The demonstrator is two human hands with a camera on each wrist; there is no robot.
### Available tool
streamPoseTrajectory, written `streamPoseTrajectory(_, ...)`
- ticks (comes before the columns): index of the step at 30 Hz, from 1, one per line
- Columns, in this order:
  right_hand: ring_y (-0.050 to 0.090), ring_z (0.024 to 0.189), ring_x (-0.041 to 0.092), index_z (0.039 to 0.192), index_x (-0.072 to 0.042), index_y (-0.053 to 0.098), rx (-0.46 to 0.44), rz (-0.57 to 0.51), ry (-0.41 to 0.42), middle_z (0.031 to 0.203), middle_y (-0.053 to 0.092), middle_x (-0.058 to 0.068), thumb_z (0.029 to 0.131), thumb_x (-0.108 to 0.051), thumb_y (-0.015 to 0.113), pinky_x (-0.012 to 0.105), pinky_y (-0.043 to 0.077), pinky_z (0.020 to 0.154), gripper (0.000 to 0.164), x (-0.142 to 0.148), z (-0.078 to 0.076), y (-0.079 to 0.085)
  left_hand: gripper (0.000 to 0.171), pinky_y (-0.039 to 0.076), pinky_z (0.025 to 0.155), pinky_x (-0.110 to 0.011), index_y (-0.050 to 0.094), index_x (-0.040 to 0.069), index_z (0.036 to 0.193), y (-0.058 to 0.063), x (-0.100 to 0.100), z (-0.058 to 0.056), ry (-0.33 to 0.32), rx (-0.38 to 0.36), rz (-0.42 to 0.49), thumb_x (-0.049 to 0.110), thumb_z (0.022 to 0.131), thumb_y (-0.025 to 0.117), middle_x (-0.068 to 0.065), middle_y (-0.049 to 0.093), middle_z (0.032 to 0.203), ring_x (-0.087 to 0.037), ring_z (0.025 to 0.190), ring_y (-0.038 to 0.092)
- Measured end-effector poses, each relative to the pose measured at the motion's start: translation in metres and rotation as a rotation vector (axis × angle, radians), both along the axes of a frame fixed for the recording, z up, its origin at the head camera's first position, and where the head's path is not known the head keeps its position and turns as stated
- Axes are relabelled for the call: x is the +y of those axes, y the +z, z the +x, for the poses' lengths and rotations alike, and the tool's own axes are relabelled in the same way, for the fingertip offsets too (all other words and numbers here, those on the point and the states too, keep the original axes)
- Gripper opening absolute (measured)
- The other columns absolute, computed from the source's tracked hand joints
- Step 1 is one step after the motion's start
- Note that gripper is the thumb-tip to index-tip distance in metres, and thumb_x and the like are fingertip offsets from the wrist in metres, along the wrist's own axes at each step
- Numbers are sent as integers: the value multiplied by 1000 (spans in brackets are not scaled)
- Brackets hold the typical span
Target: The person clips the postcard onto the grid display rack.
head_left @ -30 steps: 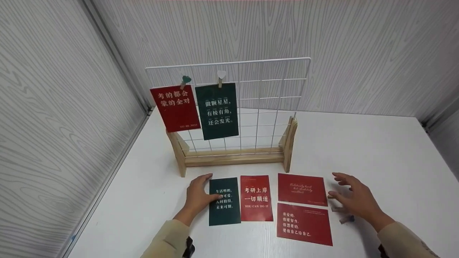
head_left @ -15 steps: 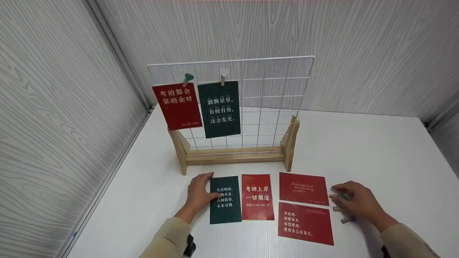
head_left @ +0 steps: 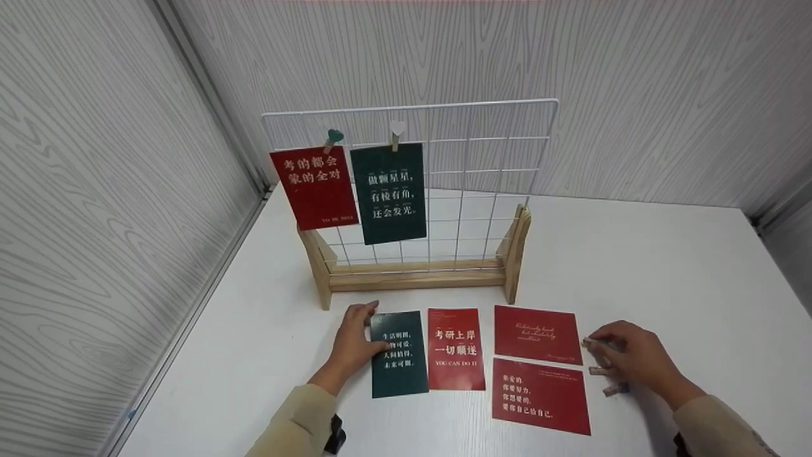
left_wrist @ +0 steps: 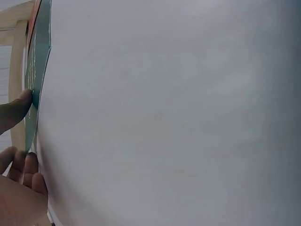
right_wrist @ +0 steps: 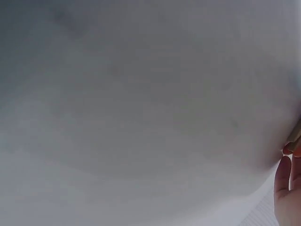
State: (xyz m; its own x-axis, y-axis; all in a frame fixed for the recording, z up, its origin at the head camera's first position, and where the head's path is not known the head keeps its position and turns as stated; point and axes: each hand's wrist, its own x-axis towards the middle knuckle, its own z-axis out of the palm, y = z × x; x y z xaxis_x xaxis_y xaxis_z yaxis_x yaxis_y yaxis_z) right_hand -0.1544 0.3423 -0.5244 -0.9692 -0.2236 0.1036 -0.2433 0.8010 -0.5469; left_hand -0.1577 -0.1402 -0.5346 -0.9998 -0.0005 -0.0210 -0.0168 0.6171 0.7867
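In the head view my left hand (head_left: 349,346) is at the left edge of a dark green postcard (head_left: 401,377) with white writing. Its thumb lies on the card's face and the fingers are at the far left edge; the left wrist view shows the card (left_wrist: 43,52) pinched between thumb and fingers. My right hand (head_left: 641,360), beside the red cards, pinches a small wooden clothespin (right_wrist: 295,134), mostly hidden by the fingers. Two more clothespins, one nearer (head_left: 615,389) and one partly covered (head_left: 597,370), lie under that hand.
A white wire grid (head_left: 479,152) on a wooden stand (head_left: 412,281) stands behind. A red card (head_left: 317,197) and a green card (head_left: 390,222) hang clipped on its left. On the white table lie an upright red card (head_left: 455,377) and two sideways red cards, upper (head_left: 536,349) and lower (head_left: 558,387).
My right hand has closed its fingers and thumb on a clothespin beside the red cards. My left hand has gripped the green card's left edge more closely, and that edge is slightly raised.
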Motion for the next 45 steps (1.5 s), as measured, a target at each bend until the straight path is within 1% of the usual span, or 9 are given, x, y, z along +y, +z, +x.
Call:
streamPoseTrajectory(4, 61, 96, 27, 103, -15, 68, -38, -63, -34, 103, 67, 2, 87, -17, 71, 47, 52, 82, 17, -2, -3, 5, 84, 46, 93, -41, 39, 4, 143, 3, -1, -1, 15, -37, 40, 2, 71, 82, -14, 44, 128, -25, 101, 52)
streamPoseTrajectory(6, 61, 95, 26, 105, -16, 66, -39, -86, -36, 104, 67, 2, 90, -19, 68, 43, 52, 81, 16, -4, -5, 8, 83, 46, 93, -41, 39, 4, 142, 6, -4, -2, 29, -65, 66, 2, 71, 82, -15, 47, 126, -24, 102, 54)
streamPoseTrajectory(10, 63, 90, 18, 107, -18, 62, -15, -123, -30, 104, 68, 0, 91, -17, 66, 26, 51, 77, 16, -8, -9, 13, 71, 50, 88, -39, 45, 2, 137, 13, -12, -5, 49, -105, 170, -1, 74, 79, -12, 57, 112, -23, 98, 58)
streamPoseTrajectory(12, 63, 88, 14, 107, -18, 61, -12, -158, -24, 105, 68, 1, 92, -16, 65, 20, 50, 75, 16, -9, -11, 15, 62, 53, 82, -35, 49, 2, 133, 18, -17, -7, 58, -113, 240, -3, 77, 75, -10, 62, 104, -21, 92, 61)
streamPoseTrajectory(18, 59, 81, 12, 105, -17, 64, 1, -217, -32, 99, 67, 1, 92, -22, 65, 21, 49, 70, 14, -17, -16, 19, 49, 54, 76, -31, 53, 5, 131, 33, -28, -10, 79, -119, 384, -5, 85, 66, -8, 67, 96, -18, 86, 63)
streamPoseTrajectory(25, 57, 79, 13, 103, -16, 68, 72, -302, -34, 97, 65, -3, 91, -23, 66, 19, 47, 68, 13, -34, -24, 22, 44, 55, 75, -32, 56, 11, 128, 50, -24, -12, 94, -88, 409, -1, 87, 67, -7, 67, 98, -19, 87, 63)
streamPoseTrajectory(35, 58, 77, 15, 104, -7, 70, 37, -451, -20, 94, 67, 4, 89, -18, 68, 20, 50, 66, 18, -62, -33, 37, 43, 56, 73, -31, 58, 10, 126, 74, -1, -12, -3, 12, 435, -2, 86, 67, -8, 68, 96, -21, 84, 63)
streamPoseTrajectory(38, 60, 80, 15, 104, -2, 69, 31, -504, 1, 96, 68, 8, 88, -12, 70, 21, 51, 66, 19, -71, -34, 46, 43, 56, 73, -30, 58, 10, 126, 82, 6, -13, -22, 26, 439, -1, 86, 68, -7, 68, 95, -20, 84, 63)
streamPoseTrajectory(45, 64, 83, 17, 105, 3, 69, 57, -582, 78, 97, 69, 18, 85, 1, 68, 20, 52, 71, 20, -94, -31, 81, 43, 56, 74, -30, 59, 11, 125, 103, 20, -19, -71, 92, 458, -2, 85, 68, -8, 68, 95, -21, 84, 63)
